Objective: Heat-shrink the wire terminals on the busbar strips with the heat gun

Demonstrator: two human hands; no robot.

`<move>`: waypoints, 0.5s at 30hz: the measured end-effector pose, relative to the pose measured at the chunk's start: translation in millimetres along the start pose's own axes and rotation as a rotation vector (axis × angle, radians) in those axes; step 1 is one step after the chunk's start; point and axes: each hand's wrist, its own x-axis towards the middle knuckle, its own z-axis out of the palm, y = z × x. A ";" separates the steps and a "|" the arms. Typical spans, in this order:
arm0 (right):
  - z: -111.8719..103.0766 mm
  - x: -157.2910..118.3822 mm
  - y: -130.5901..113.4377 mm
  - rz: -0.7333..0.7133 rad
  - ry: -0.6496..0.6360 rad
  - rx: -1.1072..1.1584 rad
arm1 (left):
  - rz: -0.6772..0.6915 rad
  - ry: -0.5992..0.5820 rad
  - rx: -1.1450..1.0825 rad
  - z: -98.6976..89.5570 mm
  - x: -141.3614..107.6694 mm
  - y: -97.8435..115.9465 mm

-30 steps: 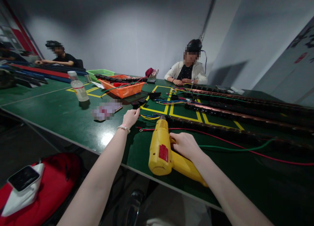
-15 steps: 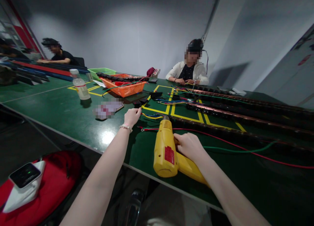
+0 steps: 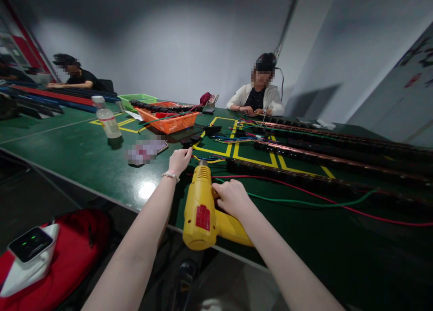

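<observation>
My right hand (image 3: 234, 197) is wrapped round the handle of a yellow heat gun (image 3: 199, 207), which has a red label on its back. Its metal nozzle points away from me at a bundle of yellow, blue and red wires (image 3: 211, 159). My left hand (image 3: 180, 161) is closed on the left ends of these wires, just left of the nozzle; the tips are hidden in the fingers. To the right, the wires run into a long black-wrapped harness (image 3: 270, 171). A loose red wire (image 3: 287, 181) and a green wire (image 3: 304, 203) lie on the near side.
The green table (image 3: 81, 144) carries a bottle (image 3: 108, 123), a phone (image 3: 145, 151), an orange basket (image 3: 169, 121) and more harnesses (image 3: 324, 160). A co-worker (image 3: 255, 94) sits opposite, another person (image 3: 76, 76) far left. A red stool (image 3: 77, 239) stands at lower left.
The heat gun and my right hand have moved left, bringing the nozzle close to my left hand along the wires. My left hand keeps its hold with barely any shift.
</observation>
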 end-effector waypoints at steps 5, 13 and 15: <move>0.3 7.5 -12.4 -0.047 0.018 0.020 | 0.071 -0.065 -0.068 -1.3 0.4 -2.8; 1.7 8.1 -13.0 -0.061 0.033 0.038 | 0.211 -0.265 -0.140 1.7 6.2 -17.7; 1.2 8.0 -12.7 -0.061 0.040 0.042 | 0.204 -0.272 -0.171 3.9 7.1 -20.9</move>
